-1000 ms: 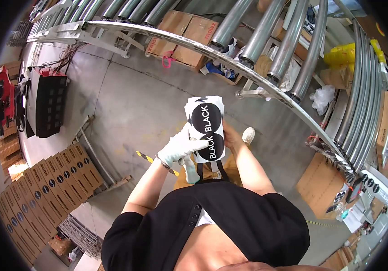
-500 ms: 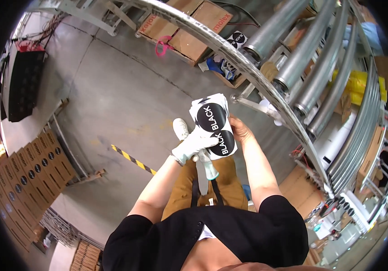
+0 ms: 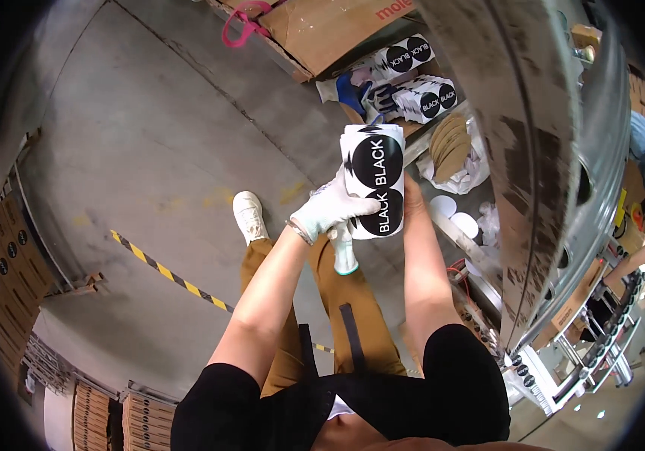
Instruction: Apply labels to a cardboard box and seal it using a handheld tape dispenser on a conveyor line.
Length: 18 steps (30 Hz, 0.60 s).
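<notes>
A thick stack of white label sheets with large black circles [image 3: 377, 161] is held upright in front of me. My left hand [image 3: 327, 212], in a white glove, grips its left side, with the thumb across the lower black circle. My bare right hand [image 3: 413, 200] is closed around the right edge; its fingers are mostly hidden behind the stack. A loose white glove with a teal cuff [image 3: 345, 255] hangs under the stack by my left hand. Which hand carries it is hidden.
An open carton at the far side holds blue-and-white gloves [image 3: 354, 92] and more label stacks [image 3: 426, 98]. Beside it are brown cardboard discs [image 3: 450, 146] in a white bag. A metal conveyor frame [image 3: 521, 150] runs along the right. Striped tape [image 3: 164, 272] marks the floor; cartons [image 3: 7, 259] stand left.
I have stepped closer to the conveyor and the open carton, which now appear larger. The label stack stays in both hands and is turned more upright.
</notes>
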Each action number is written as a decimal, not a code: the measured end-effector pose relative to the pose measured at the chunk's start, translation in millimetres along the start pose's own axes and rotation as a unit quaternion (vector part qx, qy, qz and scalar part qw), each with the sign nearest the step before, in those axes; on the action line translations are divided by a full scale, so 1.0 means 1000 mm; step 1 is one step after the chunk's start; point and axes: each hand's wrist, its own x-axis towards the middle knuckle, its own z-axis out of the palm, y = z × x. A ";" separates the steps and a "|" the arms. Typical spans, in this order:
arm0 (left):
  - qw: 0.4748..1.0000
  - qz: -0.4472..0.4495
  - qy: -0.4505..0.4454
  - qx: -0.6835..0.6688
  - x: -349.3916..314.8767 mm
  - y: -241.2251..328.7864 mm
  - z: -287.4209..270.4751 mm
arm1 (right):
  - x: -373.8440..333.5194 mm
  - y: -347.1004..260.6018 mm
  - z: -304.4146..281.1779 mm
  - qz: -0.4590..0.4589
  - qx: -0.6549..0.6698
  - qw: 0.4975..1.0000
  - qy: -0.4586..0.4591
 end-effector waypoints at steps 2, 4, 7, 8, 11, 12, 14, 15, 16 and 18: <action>0.998 -0.051 -0.017 0.035 0.009 0.003 -0.004 | 0.000 0.017 -0.007 0.003 0.001 1.000 0.013; 0.985 -0.134 -0.036 0.105 0.017 0.015 -0.017 | 0.016 0.025 -0.012 0.003 0.005 1.000 0.016; 0.991 -0.116 -0.039 0.055 0.030 -0.012 -0.022 | 0.025 0.034 -0.022 0.002 0.011 1.000 0.019; 0.995 -0.090 -0.043 0.011 0.034 -0.020 -0.019 | 0.025 0.036 -0.026 0.001 0.011 1.000 0.021; 0.997 -0.047 -0.044 -0.041 0.054 -0.048 -0.016 | 0.067 0.026 -0.046 0.006 0.012 1.000 0.016; 0.997 -0.057 -0.037 -0.024 0.065 -0.054 -0.017 | 0.045 0.032 -0.053 0.008 0.012 1.000 0.012; 0.998 -0.004 -0.058 -0.023 0.103 -0.073 -0.009 | 0.072 0.000 -0.084 0.009 -0.001 1.000 0.013; 0.997 -0.002 -0.071 -0.025 0.119 -0.080 -0.009 | 0.055 0.002 -0.094 0.010 -0.006 1.000 0.006; 0.996 0.007 -0.080 -0.032 0.134 -0.076 -0.006 | 0.059 -0.010 -0.112 0.009 -0.015 1.000 0.008; 0.991 -0.023 -0.110 -0.072 0.150 -0.045 -0.005 | 0.070 -0.030 -0.129 0.006 -0.038 0.999 0.005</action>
